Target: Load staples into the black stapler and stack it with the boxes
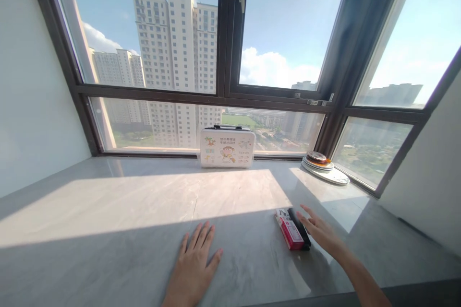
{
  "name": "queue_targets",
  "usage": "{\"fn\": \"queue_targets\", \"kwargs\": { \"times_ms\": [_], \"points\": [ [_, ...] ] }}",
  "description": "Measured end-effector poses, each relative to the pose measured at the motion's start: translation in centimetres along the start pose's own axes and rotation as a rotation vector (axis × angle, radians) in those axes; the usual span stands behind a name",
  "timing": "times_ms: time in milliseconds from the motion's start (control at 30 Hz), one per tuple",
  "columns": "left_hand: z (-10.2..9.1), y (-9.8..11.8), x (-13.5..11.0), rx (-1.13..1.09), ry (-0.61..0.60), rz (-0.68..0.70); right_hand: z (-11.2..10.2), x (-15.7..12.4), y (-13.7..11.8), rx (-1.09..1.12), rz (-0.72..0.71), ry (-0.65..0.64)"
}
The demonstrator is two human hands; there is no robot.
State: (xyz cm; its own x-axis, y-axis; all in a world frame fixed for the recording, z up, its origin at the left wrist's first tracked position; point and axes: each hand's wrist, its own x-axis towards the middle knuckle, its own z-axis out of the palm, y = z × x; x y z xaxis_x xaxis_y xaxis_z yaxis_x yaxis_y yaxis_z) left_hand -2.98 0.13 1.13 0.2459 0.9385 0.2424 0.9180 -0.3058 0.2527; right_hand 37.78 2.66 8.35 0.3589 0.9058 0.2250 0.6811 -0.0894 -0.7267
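My left hand (194, 264) lies flat, palm down, on the grey marble sill (126, 211), fingers stretched out and holding nothing. My right hand (320, 230) reaches in from the lower right with fingers spread, its fingertips touching or just beside a small red box (289, 231) that lies next to a black oblong object (301, 230). Neither hand grips anything.
A small white case (227, 147) with cartoon prints and a black handle stands upright against the window at the back middle. A stack of round plates or discs (324, 167) sits at the back right. Dark window frames and white side walls bound the sill.
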Motion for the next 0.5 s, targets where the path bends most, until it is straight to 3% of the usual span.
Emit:
{"fn": "queue_targets", "kwargs": {
  "times_ms": [100,167,300,400,500],
  "points": [
    [0.1,0.0,0.1,-0.008,0.010,-0.010,1.1,-0.4,-0.4,0.145,-0.041,-0.252],
    [0.1,0.1,0.1,-0.024,0.014,-0.015,2.3,-1.4,-1.5,0.210,-0.061,-0.339],
    [-0.1,0.1,0.1,-0.107,0.025,-0.025,5.6,-3.7,-4.1,0.264,-0.081,-0.358],
    [-0.3,0.1,0.1,-0.243,0.057,-0.081,9.7,-5.5,-6.8,0.269,-0.093,-0.332],
    [-0.3,0.8,0.4,-0.464,0.171,-0.206,14.2,-7.3,-10.0,0.255,-0.106,-0.295]
  ]
}}
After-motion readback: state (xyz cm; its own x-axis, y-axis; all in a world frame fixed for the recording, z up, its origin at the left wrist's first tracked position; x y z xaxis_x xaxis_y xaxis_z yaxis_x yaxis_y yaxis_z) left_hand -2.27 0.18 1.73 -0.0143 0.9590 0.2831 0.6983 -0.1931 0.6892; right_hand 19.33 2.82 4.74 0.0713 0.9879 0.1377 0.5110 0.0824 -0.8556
